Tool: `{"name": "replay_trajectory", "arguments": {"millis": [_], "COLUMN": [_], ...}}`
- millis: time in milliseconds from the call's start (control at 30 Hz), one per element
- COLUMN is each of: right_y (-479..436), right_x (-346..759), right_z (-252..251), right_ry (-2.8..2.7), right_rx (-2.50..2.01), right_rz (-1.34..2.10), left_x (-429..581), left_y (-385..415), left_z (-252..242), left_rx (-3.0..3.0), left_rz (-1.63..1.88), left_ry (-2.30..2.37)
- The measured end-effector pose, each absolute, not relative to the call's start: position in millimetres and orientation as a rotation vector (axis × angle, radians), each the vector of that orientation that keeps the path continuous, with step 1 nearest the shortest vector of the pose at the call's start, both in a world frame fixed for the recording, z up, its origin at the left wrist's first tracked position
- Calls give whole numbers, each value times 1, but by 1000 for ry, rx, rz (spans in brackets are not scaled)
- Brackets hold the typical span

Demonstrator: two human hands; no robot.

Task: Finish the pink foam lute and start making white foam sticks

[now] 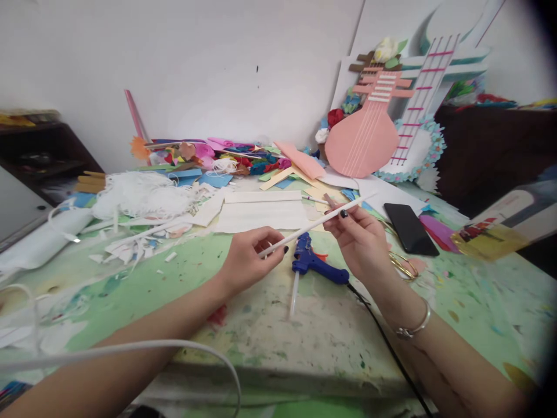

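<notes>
A thin white rod [304, 230], like a rolled paper tube, slants up to the right between my hands above the table. Its lower left end is in the fingers of my left hand [253, 255]. My right hand [359, 238] pinches it nearer the upper end, with the thumb on top. Below the rod, between the two hands, a blue glue gun [319, 265] lies on its side with a clear glue stick [295, 293] sticking out. Behind the rod lies a folded white sheet [261, 212] of paper.
A black phone [410, 229] and gold-handled scissors [404, 266] lie right. White shreds [139, 194] and paper scraps cover the left. Paper instruments, one a pink lute [363, 139], lean on the wall. A white cable [174, 343] arcs in front.
</notes>
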State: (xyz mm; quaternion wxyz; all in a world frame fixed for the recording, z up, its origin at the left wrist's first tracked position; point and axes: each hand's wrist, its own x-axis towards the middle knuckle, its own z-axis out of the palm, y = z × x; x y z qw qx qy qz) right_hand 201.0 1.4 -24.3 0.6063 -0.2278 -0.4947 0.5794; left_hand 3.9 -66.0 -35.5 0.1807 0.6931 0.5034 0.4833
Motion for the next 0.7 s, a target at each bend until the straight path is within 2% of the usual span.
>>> {"name": "replay_trajectory", "arguments": {"millis": [233, 700], "right_y": [-4, -7], "right_x": [195, 193], "right_z": [-27, -27], "right_ry": [-1159, -1167], "right_rx": [-485, -537], "right_rz": [1391, 1390], "left_x": [2, -2], "left_y": [-65, -63], "left_z": [-43, -45], "left_rx": [2499, 2648], "left_rz": [1422, 1382], "left_ry": [1788, 2011]}}
